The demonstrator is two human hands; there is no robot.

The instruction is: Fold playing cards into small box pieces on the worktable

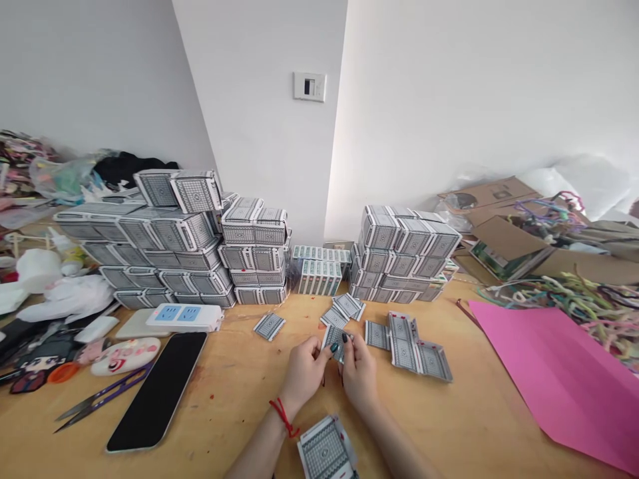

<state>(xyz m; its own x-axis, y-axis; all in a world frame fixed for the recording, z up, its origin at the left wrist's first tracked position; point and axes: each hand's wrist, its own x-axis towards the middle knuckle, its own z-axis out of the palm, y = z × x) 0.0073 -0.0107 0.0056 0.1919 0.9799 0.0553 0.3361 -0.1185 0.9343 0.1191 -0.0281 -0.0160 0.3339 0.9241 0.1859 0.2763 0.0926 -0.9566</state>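
Note:
Between my left hand (308,369) and my right hand (358,372) is a grey-patterned playing card (333,338), pinched by its near side with both thumbs on top. Whether it is one card or more I cannot tell. Just beyond lie some loose playing cards (348,307), and a further card (269,326) sits off to the left. To the right, several cards are joined into a folded piece (405,342) with raised edges. Another card piece (325,451) lies near my left forearm, cut off by the lower frame edge.
Stacked card blocks stand at the left (174,233) and right (409,253), with small card boxes (319,276) between. A phone (158,392), scissors-like snips (100,399) and a power strip (184,317) lie left. Pink paper (554,372) and a cardboard box (529,246) are right.

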